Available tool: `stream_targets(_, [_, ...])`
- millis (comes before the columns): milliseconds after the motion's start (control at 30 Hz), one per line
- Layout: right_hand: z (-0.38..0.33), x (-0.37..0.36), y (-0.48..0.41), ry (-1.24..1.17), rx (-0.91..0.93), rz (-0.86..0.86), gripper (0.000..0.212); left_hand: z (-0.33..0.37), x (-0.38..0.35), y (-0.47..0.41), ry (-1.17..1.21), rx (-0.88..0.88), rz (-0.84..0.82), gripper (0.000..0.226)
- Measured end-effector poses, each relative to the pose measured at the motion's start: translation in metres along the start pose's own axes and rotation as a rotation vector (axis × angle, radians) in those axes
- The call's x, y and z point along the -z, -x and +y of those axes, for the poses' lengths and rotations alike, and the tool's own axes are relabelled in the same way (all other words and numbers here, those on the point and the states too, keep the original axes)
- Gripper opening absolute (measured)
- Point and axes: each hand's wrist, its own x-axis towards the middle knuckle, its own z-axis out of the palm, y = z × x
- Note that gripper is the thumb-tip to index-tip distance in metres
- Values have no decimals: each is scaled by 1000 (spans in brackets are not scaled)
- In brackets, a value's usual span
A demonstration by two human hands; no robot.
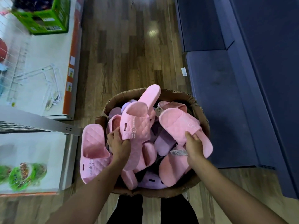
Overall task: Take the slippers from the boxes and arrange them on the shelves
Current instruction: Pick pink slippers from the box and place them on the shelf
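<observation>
A brown cardboard box (pixel 176 94) stands on the floor in front of me, full of pink and purple slippers. My left hand (pixel 119 145) grips a pink quilted slipper (pixel 137 120) by its strap, lifted above the pile with its sole pointing away. My right hand (pixel 193 147) holds a second pink slipper (pixel 182 125) at the box's right side. Another pink slipper (pixel 93 152) hangs over the box's left edge. Purple slippers (pixel 163 143) lie lower in the pile, partly hidden.
White shelves (pixel 48 65) with an orange price strip run along the left; a green carton (pixel 43 21) sits on them. A lower shelf (pixel 32 159) holds green packets. Dark blue shelving (pixel 226 94) fills the right. Wooden floor (pixel 126 46) lies between them.
</observation>
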Motion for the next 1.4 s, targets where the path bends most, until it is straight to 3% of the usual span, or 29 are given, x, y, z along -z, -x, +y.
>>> stream_targets(133, [23, -7, 5, 329, -14, 57, 26, -6, 16, 4, 52, -9, 23, 62])
stream_targets(267, [44, -43, 33, 517, 49, -337, 16, -28, 47, 5, 15, -22, 97, 58])
stream_targets(400, [48, -98, 61, 915, 433, -645, 19, -51, 95, -3, 90, -6, 284, 66])
stream_targets(533, [56, -155, 86, 954, 706, -780, 28, -77, 149, -12, 149, 69, 434, 52])
stream_targets(700, [89, -192, 100, 1194, 748, -830, 63, -115, 197, -16, 150, 151, 517, 58])
stream_targets(767, [93, -196, 105, 1287, 681, -808, 82, -128, 207, -15, 149, 188, 509, 58])
stream_targets(867, [91, -202, 109, 1456, 611, -794, 69, -140, 215, -14, 135, 224, 472, 58])
stream_targets(933, [89, -206, 109, 1376, 644, -790, 76, -142, 216, -16, 121, 222, 447, 60])
stream_targets(1033, [82, -210, 117, 1070, 641, -709, 35, -142, 215, -16, 121, 217, 409, 63])
stream_targets(1100, [69, -212, 123, 910, 572, -575, 19, -143, 212, -17, 145, 210, 407, 63])
stream_targets(1267, [47, -213, 128, 635, 382, -331, 27, -121, 206, -24, 346, 341, 524, 60])
stream_targets(1400, [18, -211, 137, 586, 275, -244, 36, -95, 209, -32, 381, 403, 534, 40])
